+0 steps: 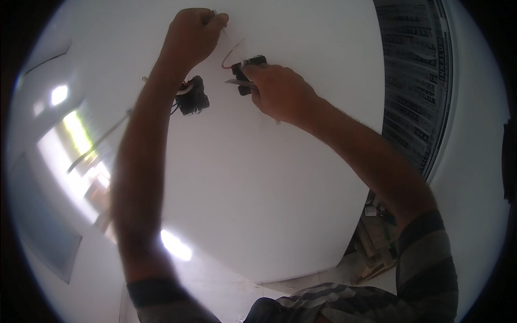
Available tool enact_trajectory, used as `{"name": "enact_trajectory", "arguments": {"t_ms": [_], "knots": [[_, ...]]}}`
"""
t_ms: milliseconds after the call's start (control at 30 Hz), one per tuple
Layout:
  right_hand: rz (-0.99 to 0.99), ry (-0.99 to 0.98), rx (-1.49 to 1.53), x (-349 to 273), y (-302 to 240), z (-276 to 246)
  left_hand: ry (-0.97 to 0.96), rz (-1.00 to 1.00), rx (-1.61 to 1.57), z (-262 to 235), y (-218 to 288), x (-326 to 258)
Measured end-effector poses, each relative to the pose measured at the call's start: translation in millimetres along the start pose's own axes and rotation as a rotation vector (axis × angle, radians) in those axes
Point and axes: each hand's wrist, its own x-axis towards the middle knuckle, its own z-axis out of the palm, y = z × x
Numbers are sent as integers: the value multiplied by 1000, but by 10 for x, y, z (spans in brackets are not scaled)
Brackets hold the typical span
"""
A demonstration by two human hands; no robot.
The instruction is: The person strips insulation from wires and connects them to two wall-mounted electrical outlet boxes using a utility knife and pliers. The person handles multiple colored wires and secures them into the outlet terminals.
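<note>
My left hand [193, 33] is raised against a white wall [280, 177], fingers pinched shut on the end of a thin red wire [230, 53]. The wire curves down to a small black tool [246, 72] with a metal tip, gripped in my right hand [280, 92]. A dark wall-box opening [193, 97] with loose wires showing sits just right of my left forearm, below the left hand and left of the tool.
A dark panel [417, 81] covered in printed rows stands at the right. Bits of debris and wood [374, 237] lie on the floor near its base. Bright light patches [81, 156] fall on the wall at the left.
</note>
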Motion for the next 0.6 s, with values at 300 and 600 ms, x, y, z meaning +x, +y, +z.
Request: {"name": "enact_trajectory", "arguments": {"t_ms": [300,600], "knots": [[28,-353,-228,195,-260,-251,123,38,-54,84,-199,-7],[36,-441,-228,368,-157,-261,93,38,-34,57,-139,41]]}}
